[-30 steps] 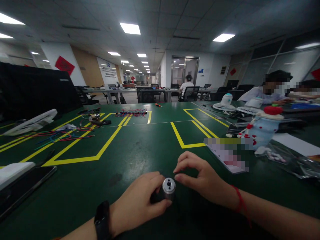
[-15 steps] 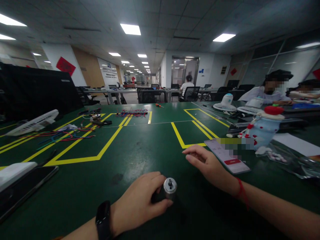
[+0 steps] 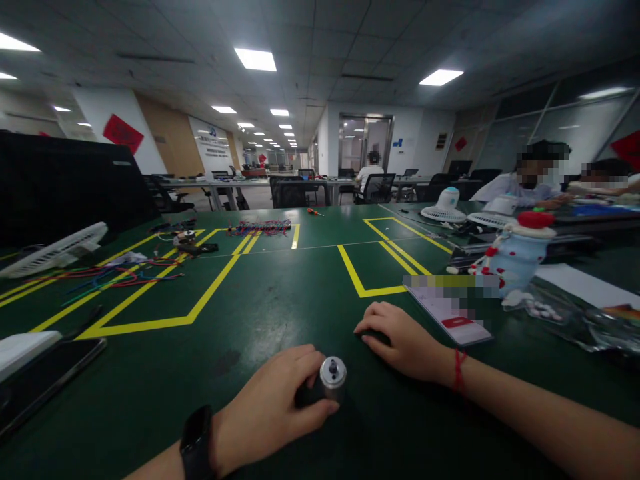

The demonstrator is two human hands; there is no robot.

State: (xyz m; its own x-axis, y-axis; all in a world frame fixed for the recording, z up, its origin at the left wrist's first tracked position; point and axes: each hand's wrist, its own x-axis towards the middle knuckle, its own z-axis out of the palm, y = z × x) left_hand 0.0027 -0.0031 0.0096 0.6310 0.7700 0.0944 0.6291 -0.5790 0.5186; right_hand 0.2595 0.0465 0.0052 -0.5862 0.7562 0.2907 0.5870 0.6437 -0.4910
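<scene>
The left hand held a metal cylinder at the near edge of the green table, its thumb along the near side and its fingers on the left and far side. The cylinder was upright, its round silver end and short central pin facing up; whether its base touched the table could not be told. A black watch circled the left wrist.

The right hand was apart from the cylinder, to its right and a little farther off. Its fingers were loosely bent, with a dark gap between thumb and forefinger (whether the fingertips touched the table was hard to tell). A red string was tied around that wrist. Just beyond this hand lay a phone, its screen partly blurred out.

Farther right stood a pale blue bottle with a red top, and near it lay a clear plastic bag. On the left, a dark phone lay beside a white box, and loose coloured wires crossed the yellow tape. A person in white sat at the far right.
</scene>
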